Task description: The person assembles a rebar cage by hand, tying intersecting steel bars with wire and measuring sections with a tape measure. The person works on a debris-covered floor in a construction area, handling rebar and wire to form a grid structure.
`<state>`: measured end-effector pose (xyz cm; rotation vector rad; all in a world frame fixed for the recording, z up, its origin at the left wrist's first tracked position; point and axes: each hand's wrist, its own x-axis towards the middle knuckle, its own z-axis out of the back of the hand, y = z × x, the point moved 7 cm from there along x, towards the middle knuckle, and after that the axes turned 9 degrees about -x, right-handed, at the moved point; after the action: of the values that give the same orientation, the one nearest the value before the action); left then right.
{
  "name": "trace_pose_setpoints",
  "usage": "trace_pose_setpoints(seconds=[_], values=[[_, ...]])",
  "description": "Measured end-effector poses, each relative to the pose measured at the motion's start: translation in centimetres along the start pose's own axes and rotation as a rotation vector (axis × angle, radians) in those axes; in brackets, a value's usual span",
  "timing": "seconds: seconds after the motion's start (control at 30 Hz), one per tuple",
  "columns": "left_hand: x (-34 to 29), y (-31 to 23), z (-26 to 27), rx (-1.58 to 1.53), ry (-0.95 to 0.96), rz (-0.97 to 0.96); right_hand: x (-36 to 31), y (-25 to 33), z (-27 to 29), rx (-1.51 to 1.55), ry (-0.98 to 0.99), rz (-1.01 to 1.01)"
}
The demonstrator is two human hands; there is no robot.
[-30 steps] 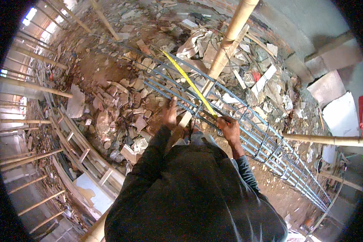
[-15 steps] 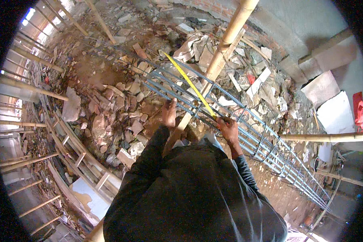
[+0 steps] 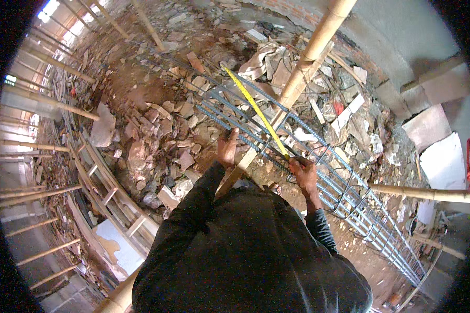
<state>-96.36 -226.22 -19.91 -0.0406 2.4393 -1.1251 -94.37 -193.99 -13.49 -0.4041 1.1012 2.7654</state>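
My right hand [image 3: 304, 176] is closed on the lower end of a yellow tape measure [image 3: 253, 106]. The extended blade slants up and left across a long cage of ribbed steel rebar [image 3: 339, 200]. Beside the cage's near edge is my left hand [image 3: 226, 149], its visible fingers apart and the fingertips at a rebar. Part of that hand's grip is hidden. Thin tie hoops [image 3: 379, 218] ring the bars toward the lower right. A wooden strip [image 3: 237, 171] passes beneath the cage between my hands.
A thick bamboo pole [image 3: 318, 44] rises beyond the cage, and another [image 3: 423, 193] juts in from the right. Broken tile and rubble [image 3: 159, 122] cover the ground. A wooden ladder-like frame [image 3: 112, 195] lies at left. White panels [image 3: 444, 161] lean by the right wall.
The view has shifted, so the surroundings sit further right and lower. My right hand still holds the tape measure, and my left hand stays by the near rebar.
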Motion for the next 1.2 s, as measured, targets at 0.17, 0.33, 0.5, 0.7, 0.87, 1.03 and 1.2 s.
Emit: trace_pose_setpoints(seconds=[0.17,0.33,0.5,0.7,0.87,1.03,1.2], values=[[0.3,1.3,0.1,-0.116,-0.002,0.174,-0.9,0.4,0.1,0.118,-0.048,-0.030],[-0.2,0.0,-0.3,-0.083,0.018,0.045,-1.2,2.0,0.9,0.050,-0.017,-0.034],[-1.4,-1.5,-1.2,0.187,0.096,-0.138,-0.9,1.7,0.5,0.095,0.012,-0.024],[-1.4,-1.4,-1.5,0.015,0.100,-0.188,-1.1,0.6,0.1,0.131,-0.032,0.005],[-1.4,-1.3,-2.0,-0.036,-0.069,0.068,-1.7,0.8,0.0,0.207,-0.041,-0.003],[-2.9,-2.9,-2.5,0.290,-0.149,-0.008,-1.7,1.5,0.5,0.067,-0.056,0.015],[-1.4,-0.5,-1.7,0.017,-0.046,0.059,-2.6,1.0,0.5,0.261,-0.101,-0.150]])
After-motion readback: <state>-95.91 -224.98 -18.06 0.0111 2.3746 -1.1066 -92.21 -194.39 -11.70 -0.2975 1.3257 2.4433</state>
